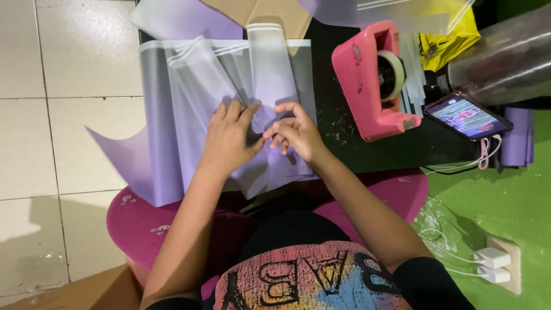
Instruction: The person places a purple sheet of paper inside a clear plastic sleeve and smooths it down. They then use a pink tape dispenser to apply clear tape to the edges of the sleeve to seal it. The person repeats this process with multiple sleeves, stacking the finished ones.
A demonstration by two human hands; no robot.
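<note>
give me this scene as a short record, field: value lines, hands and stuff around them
left hand: left hand lies flat, palm down, on the translucent plastic bags
right hand: right hand pinches a bag's edge with curled fingers
bags: fanned pile on the black table, with white strips along their top edges
tape dispenser: pink tape dispenser right of the hands, apart from them
phone: phone with lit screen, far right, white cable attached
seat: pink stool under the person
wall: two white chargers plugged in
</note>
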